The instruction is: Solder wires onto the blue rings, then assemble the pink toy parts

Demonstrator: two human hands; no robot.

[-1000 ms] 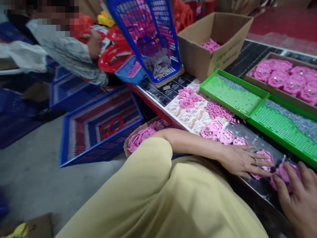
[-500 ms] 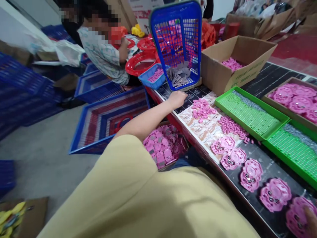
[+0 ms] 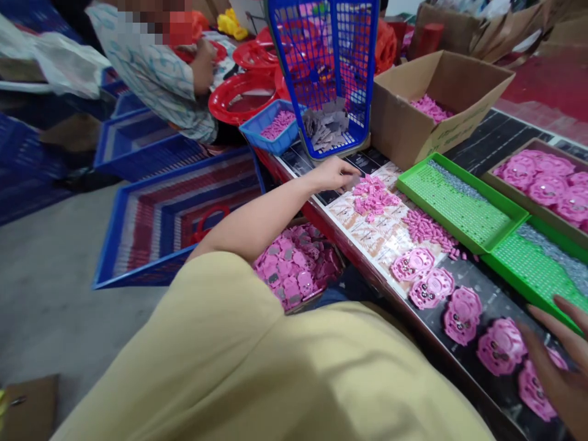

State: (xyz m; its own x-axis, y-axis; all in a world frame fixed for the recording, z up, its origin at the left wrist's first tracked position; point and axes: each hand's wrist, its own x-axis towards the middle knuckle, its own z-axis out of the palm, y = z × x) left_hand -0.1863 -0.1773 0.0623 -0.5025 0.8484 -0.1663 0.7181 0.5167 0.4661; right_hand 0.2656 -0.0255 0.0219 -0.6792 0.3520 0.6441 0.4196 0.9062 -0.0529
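Note:
My left hand (image 3: 333,173) is stretched out over the table, fingers pinched together at the near edge of a heap of small pink parts (image 3: 373,196); what they grip is too small to name. My right hand (image 3: 558,361) hovers at the bottom right, fingers spread, over the last of a row of round pink discs (image 3: 462,312) with dark dots, lying on the black table (image 3: 491,144). A second heap of small pink pieces (image 3: 429,229) lies beside the green trays.
Two green trays (image 3: 459,196) with small grey parts, a cardboard box (image 3: 436,104) of pink parts, a tilted blue basket (image 3: 328,67) holding grey pieces and a brown tray of pink discs (image 3: 544,174) line the table. A basket of pink parts (image 3: 296,269) sits below. A person (image 3: 156,67) works at back left among blue crates (image 3: 169,214).
My left hand left the discs and reached far out to the small pink heap, closing its fingers there. My right hand dropped toward the frame edge, then came back over the last disc.

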